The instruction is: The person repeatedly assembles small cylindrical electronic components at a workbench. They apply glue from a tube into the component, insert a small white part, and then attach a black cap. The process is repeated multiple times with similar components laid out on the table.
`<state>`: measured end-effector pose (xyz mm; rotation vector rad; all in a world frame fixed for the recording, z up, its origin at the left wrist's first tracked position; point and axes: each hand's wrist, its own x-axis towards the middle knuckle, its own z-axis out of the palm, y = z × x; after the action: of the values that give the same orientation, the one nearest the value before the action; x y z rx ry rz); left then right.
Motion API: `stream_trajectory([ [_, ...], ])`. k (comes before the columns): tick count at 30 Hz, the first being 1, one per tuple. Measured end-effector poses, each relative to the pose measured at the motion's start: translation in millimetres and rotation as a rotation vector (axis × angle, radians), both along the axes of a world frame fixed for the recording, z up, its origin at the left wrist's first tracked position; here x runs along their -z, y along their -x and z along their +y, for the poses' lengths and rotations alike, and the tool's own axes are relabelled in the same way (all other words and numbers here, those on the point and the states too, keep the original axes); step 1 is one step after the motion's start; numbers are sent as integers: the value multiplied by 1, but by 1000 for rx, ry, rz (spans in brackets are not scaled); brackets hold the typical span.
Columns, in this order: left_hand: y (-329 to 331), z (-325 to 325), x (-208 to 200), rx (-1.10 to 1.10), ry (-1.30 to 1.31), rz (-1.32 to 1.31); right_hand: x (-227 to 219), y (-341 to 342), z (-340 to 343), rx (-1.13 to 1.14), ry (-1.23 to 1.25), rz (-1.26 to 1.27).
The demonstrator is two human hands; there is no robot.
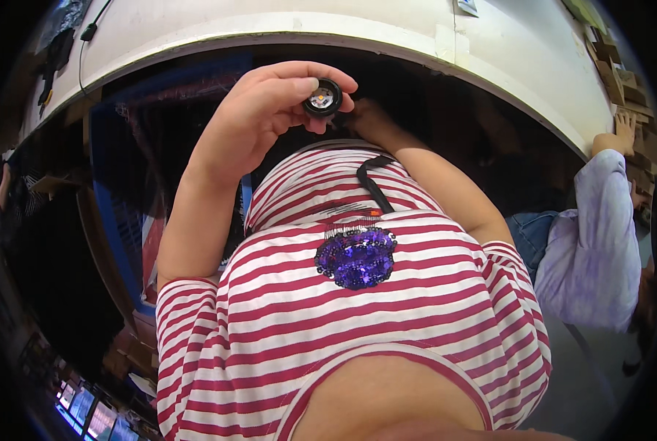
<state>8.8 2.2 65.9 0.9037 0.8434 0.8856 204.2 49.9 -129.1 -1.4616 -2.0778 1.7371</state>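
Near the table's front edge, my left hand is raised with its thumb and fingers wrapped round a small black flashlight. Its round end faces up, showing a black rim and a bright inside with a small yellowish spot in the middle. Just to the right and lower down, in shadow in front of my belly, is my right hand. Its fingers look curled in toward the left hand. Whatever they grip is too dark to make out.
A white table curves across the top. At the far left lie a black tool and a cable. A blue frame stands below it. On the right, a co-worker in a pale sleeve reaches toward stacked cardboard.
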Motion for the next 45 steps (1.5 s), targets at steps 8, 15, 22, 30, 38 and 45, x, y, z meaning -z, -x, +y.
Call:
stream_trajectory([
  [8, 17, -1, -4, -73, -201, 88, -80, -19, -12, -344, -418, -256],
  [15, 16, 3, 40, -271, -387, -177, -223, 28, 62, -124, -905, 91],
  [22, 31, 7, 31, -384, -546, -35, -181, 89, 159, 34, -1254, -338],
  [30, 34, 20, 58, -408, -370, -94, -210, 75, 130, -114, -846, -45],
  [38, 15, 30, 54, -279, -285, -146, -241, 42, 72, -351, -727, 318],
  [45, -6, 39, 46, -266, -419, 233, -247, 16, 72, -331, -560, 349],
])
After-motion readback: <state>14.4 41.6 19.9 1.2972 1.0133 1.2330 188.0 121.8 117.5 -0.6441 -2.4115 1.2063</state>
